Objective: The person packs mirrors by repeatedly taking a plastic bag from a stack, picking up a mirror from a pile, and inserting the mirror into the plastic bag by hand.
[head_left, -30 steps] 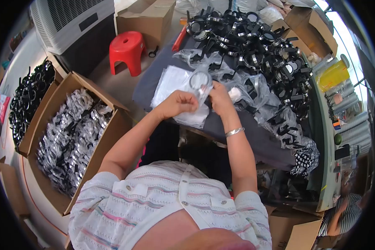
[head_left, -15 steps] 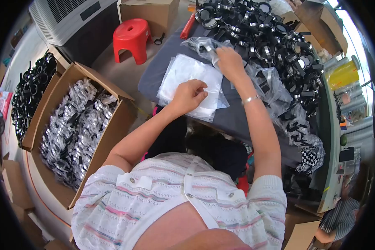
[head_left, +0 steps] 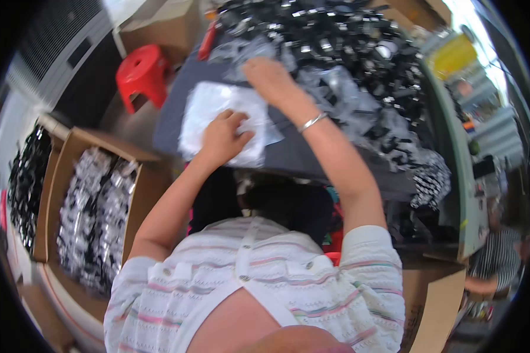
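Note:
My left hand [head_left: 225, 136] rests over a stack of clear plastic bags [head_left: 200, 120] on the dark table cover, fingers a little bent and thumb apart, with nothing visibly held. My right hand [head_left: 271, 79] is beyond the stack, at clear-bagged black pieces [head_left: 250, 52]. Its fingertips are blurred, so I cannot make out whether they grip the plastic. Behind and to the right spreads a big heap of black pieces with shiny round metal rims [head_left: 330, 38]. More clear-bagged pieces [head_left: 341, 94] lie along the right side of my forearm.
A cardboard box [head_left: 141, 206] full of bagged pieces stands at left, beside a pile of black pieces [head_left: 26, 188]. A red stool [head_left: 142, 73] and a red-handled tool [head_left: 207, 41] are near the table's far left. Another person's arm [head_left: 483, 285] shows at lower right.
The view has turned and blurred, shifting the table leftward in the picture. My right hand stays by the bagged pieces, its fingers less distinct. My left hand remains over the bag stack.

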### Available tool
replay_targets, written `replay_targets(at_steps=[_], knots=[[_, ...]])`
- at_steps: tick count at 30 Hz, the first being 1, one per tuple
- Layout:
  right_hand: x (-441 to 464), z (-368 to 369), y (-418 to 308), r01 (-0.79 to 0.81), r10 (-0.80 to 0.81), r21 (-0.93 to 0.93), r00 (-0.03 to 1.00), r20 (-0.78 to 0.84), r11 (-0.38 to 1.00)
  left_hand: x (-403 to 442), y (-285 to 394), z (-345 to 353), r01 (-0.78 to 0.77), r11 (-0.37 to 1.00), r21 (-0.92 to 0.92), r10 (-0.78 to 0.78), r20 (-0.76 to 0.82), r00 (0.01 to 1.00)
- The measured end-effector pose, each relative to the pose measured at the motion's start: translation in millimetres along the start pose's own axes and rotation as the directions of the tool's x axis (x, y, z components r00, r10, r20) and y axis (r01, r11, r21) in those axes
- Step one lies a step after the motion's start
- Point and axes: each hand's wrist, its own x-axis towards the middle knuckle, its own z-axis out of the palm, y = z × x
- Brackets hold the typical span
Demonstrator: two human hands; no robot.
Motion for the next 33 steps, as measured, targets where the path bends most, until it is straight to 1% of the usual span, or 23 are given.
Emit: replay_targets(at_steps=[1,2,3,4,5,6,7,9,12,15,16,17,19,20,22,23,24,25,27,28,29,31,33], knots=[[-12.4,-10.3,0.9,-0.006,0.026,0.14,0.989,-0.142,0.99,1.4,5.8,-1.2,0.012,1.0,0.028,-0.013,0.03,0.999],[-25.0,-29.6,9.9,-0.12,0.175,0.315,0.973,-0.152,0.942,3.1,8.3,-1.2,-0.033,0.997,0.069,0.032,0.017,0.999],[-33.5,-55.7,16.9,-0.216,0.319,0.491,0.938,-0.137,0.844,2.9,10.9,-0.5,-0.065,0.991,0.113,0.064,0.006,0.998],[-40.3,-82.2,21.5,-0.284,0.45,0.655,0.888,-0.097,0.701,2.8,15.5,-1.1,-0.099,0.987,0.13,0.097,0.026,0.995],[-49.9,-112.8,28.4,-0.275,0.629,0.82,0.767,-0.129,0.503,3.0,19.0,-4.5,-0.129,0.98,0.154,0.124,0.042,0.991],[-61.8,-142.6,47.3,-0.265,0.715,0.843,0.674,-0.185,0.468,1.8,21.9,-7.3,-0.153,0.972,0.179,0.145,0.059,0.988],[-71.7,-164.6,62.3,-0.117,0.738,0.892,0.613,-0.28,0.436,0.5,25.5,-8.5,-0.161,0.968,0.193,0.146,0.092,0.985],[-102.6,-181.4,101.7,0.041,0.81,0.939,0.495,-0.315,0.34,0.4,33.0,-8.9,-0.184,0.958,0.221,0.152,0.153,0.977],[-144.9,-181.2,140.1,-0.183,0.906,0.952,0.392,-0.158,0.246,1.0,29.1,-3.0,-0.228,0.95,0.212,0.208,0.109,0.972],[-165.1,-159.6,164.9,-0.439,0.915,0.877,0.403,-0.004,0.197,4.7,11.5,5.3,-0.187,0.982,0.018,0.187,0.009,0.982],[-163.4,-150.0,169.4,-0.465,0.904,0.855,0.427,-0.011,0.23,5.2,10.1,6.4,-0.165,0.986,-0.038,0.165,-0.008,0.986],[-157.3,-141.6,176.0,-0.546,0.898,0.788,0.439,-0.018,0.283,5.5,9.1,6.1,-0.147,0.985,-0.091,0.145,-0.024,0.989],[-147.0,-124.5,200.6,-0.696,0.803,0.432,0.583,-0.125,0.573,5.8,3.6,7.2,-0.093,0.978,-0.184,0.087,-0.041,0.995],[-139.6,-116.2,213.1,-0.713,0.767,0.293,0.625,-0.148,0.637,5.0,-0.8,9.9,-0.057,0.972,-0.227,0.049,-0.043,0.998],[-120.9,-101.0,230.4,-0.752,0.759,0.108,0.638,-0.129,0.65,5.3,-1.4,10.6,0.03,0.959,-0.28,-0.046,-0.05,0.998],[-112.0,-94.4,239.0,-0.762,0.758,0.013,0.641,-0.121,0.647,5.0,-1.9,12.7,-0.015,0.968,-0.252,-0.009,-0.095,0.995],[-100.3,-93.0,243.1,-0.796,0.801,-0.123,0.598,-0.011,0.592,5.6,-1.3,12.4,-0.032,0.973,-0.228,0.009,-0.102,0.995],[-92.9,-87.0,249.2,-0.807,0.822,-0.173,0.569,0.028,0.564,5.6,0.7,11.3,-0.046,0.978,-0.204,0.024,-0.106,0.994],[-82.7,-70.6,262.4,-0.812,0.857,-0.28,0.504,0.108,0.513,6.3,2.9,10.1,-0.003,0.97,-0.245,-0.025,-0.11,0.994],[-77.7,-65.6,267.7,-0.783,0.845,-0.319,0.506,0.171,0.534,5.7,-3.2,14.0,0.008,0.963,-0.269,-0.037,-0.103,0.994],[-74.2,-59.3,271.3,-0.785,0.841,-0.303,0.512,0.174,0.541,3.4,-7.9,15.7,0.027,0.956,-0.294,-0.057,-0.094,0.994],[-69.2,-40.9,282.9,-0.766,0.823,-0.301,0.525,0.218,0.568,3.9,-2.7,10.5,0.049,0.971,-0.233,-0.076,-0.11,0.991],[-68.0,-21.0,304.3,-0.695,0.789,-0.377,0.505,0.35,0.613,3.9,-4.8,10.1,0.063,0.979,-0.196,-0.089,-0.127,0.988]])
